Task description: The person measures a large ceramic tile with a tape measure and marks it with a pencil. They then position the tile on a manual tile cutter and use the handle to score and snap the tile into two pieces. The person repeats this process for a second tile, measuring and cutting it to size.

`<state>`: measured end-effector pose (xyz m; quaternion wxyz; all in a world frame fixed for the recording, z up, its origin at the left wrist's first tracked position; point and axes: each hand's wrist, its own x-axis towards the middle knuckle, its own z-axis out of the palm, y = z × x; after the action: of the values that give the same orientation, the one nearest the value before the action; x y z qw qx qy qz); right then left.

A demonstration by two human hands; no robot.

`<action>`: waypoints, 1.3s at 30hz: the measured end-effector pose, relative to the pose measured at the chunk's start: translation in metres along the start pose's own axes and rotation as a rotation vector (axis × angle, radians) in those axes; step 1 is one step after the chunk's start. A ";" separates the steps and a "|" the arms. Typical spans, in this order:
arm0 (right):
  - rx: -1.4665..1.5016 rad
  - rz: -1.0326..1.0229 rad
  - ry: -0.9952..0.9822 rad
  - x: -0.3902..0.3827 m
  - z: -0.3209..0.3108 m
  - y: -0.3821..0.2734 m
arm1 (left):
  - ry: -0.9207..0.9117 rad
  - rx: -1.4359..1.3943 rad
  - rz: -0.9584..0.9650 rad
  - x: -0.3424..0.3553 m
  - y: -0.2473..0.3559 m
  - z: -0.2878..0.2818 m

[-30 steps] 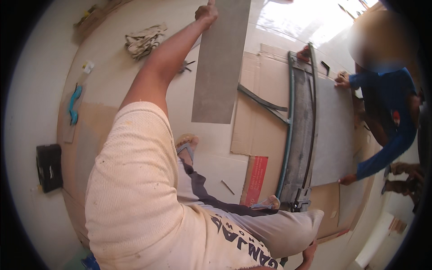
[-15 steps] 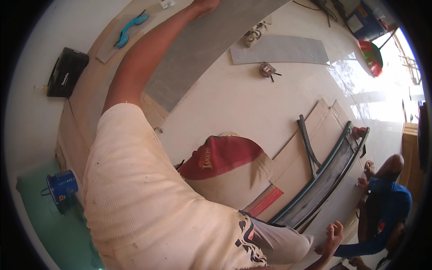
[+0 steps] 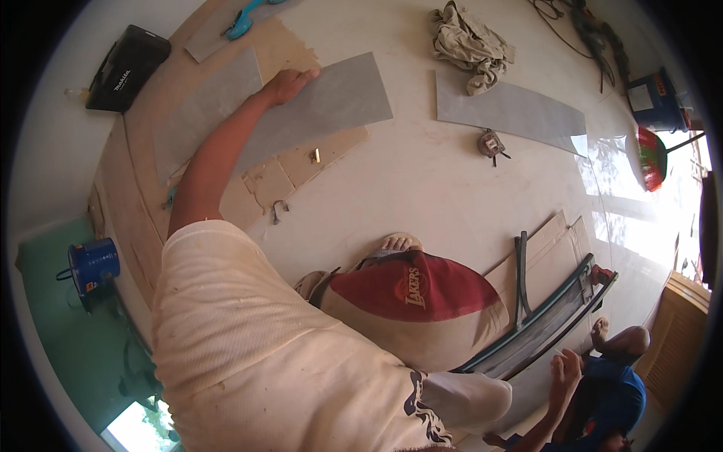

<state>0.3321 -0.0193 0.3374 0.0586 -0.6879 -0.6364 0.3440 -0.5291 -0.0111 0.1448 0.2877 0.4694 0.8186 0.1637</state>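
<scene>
Fingers of the left hand (image 3: 288, 81) are lying spread and flat along the near long edge of a large grey tile (image 3: 301, 113), pressing on it rather than closing around it; the palm seems to be steadying the tile over the brown bare patch of floor (image 3: 301, 162) beneath it, where no tile is lying. The right hand is not showing anywhere, so its grip cannot be told. Just left of the tile, another grey tile (image 3: 203, 109) is resting on the same brown strip, and beyond that one a turquoise tool (image 3: 242, 21) and a black case (image 3: 126, 66) are sitting. Right of the tile, well apart, a third grey tile (image 3: 512, 111) is lying on the pale floor with a crumpled cloth (image 3: 468, 41) above it and a small tape measure (image 3: 491, 143) just below it. Below the tile, a small metal hook (image 3: 280, 209) is lying near its edge. Far below and right, a tile cutter (image 3: 538, 320) is resting on cardboard, where another person's hand (image 3: 565, 371) is working. A blue bucket (image 3: 92, 264) is standing far left.
</scene>
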 end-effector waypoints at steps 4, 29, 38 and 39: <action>-0.089 -0.038 -0.022 0.021 0.004 0.003 | -0.028 0.097 -0.103 -0.008 -0.019 0.013; -0.051 0.108 -0.250 0.083 0.033 -0.001 | -0.062 0.261 -0.168 -0.002 -0.061 0.042; -0.019 0.108 -0.245 0.107 0.045 -0.011 | -0.014 0.380 -0.181 0.033 -0.055 -0.003; -0.026 0.112 -0.252 0.108 0.045 -0.013 | 0.003 0.368 -0.181 0.036 -0.053 -0.007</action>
<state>0.2916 0.0658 0.2667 -0.0498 -0.6742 -0.6039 0.4222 -0.5833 -0.0067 0.1102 0.2092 0.4385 0.8739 -0.0144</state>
